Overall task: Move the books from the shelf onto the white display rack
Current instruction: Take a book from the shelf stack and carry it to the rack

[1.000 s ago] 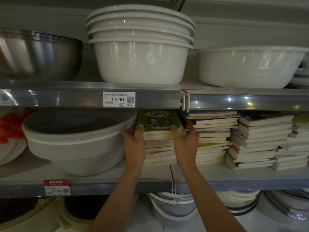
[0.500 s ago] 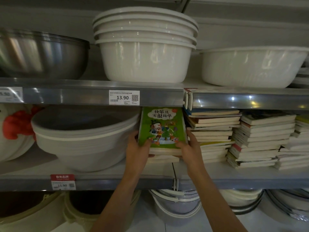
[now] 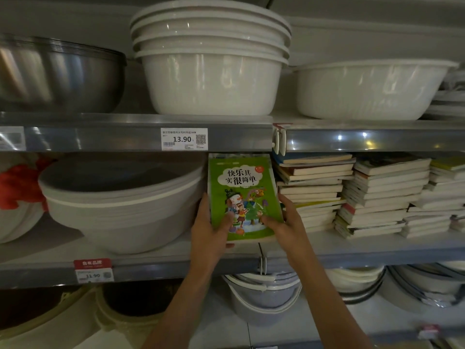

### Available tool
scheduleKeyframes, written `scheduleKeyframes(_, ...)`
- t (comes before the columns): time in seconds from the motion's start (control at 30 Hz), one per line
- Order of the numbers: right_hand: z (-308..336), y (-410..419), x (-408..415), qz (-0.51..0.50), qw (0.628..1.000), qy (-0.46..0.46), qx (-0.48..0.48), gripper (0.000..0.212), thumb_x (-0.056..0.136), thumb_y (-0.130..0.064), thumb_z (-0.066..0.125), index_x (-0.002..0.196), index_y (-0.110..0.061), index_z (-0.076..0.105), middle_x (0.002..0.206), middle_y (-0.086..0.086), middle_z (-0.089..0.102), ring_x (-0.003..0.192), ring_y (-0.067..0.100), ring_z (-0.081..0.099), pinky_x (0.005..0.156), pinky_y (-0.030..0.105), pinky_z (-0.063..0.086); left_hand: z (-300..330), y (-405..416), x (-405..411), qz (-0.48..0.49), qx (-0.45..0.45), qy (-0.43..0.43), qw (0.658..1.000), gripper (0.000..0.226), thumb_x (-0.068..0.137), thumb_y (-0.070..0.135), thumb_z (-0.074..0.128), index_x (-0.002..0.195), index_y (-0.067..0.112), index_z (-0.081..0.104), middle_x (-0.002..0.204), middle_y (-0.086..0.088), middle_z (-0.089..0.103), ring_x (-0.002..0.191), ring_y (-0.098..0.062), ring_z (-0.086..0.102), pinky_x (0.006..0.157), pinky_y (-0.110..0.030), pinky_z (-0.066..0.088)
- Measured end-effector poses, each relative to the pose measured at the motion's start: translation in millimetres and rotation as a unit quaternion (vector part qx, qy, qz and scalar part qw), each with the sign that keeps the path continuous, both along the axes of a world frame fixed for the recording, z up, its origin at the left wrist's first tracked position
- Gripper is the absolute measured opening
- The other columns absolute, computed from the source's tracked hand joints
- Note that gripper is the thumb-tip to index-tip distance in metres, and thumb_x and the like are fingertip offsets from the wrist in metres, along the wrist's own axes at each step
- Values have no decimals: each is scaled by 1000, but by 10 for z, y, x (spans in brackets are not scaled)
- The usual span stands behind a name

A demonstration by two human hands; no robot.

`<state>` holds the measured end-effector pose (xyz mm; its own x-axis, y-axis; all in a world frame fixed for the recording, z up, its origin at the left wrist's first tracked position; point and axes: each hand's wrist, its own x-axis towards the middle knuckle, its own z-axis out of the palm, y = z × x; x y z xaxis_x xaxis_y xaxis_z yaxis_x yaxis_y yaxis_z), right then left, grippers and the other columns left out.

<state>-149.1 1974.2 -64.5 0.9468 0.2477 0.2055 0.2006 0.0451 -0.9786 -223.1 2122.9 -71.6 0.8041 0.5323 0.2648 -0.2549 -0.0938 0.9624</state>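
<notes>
Green-covered book [image 3: 241, 197] gripped by both hands, left hand [image 3: 210, 229] and right hand [image 3: 285, 226], thumbs on cover; best drawn level, clear of basins [image 3: 120, 205] and book stacks [image 3: 314, 187].

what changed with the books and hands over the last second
Both hands, left hand and right hand, gripped the sides of the stack topped by the green book and have since drawn it out toward the shelf's front edge, tilting it up so the cover faces the camera; the thumbs now lie on the cover. The other book stacks, the white bowls and the price tag stayed put.
</notes>
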Motion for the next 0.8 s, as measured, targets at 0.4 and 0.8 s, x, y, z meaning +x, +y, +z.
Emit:
scheduleKeyframes(0.4, -401, -411, -867, -111, 991, -78, -6, 63, 96, -4, 59, 150, -20, 30, 136, -11, 52, 115, -8, 57, 84, 11, 50, -368, -352, -550, -20, 47, -29, 998, 81, 87, 31, 74, 155, 32, 29, 125, 20, 65, 107, -4, 68, 86, -43, 60)
scheduleKeyframes(0.8, -583, -1650, -1570, -199, 972, -120, -40, 71, 92, -28, 58, 154, -29, 24, 145, -19, 49, 129, 4, 52, 100, 33, 51, -480, -1531, -1012, -66, 153, -26, 986, 79, 86, 51, 62, 154, 37, 24, 143, 17, 51, 122, 5, 55, 95, -26, 54)
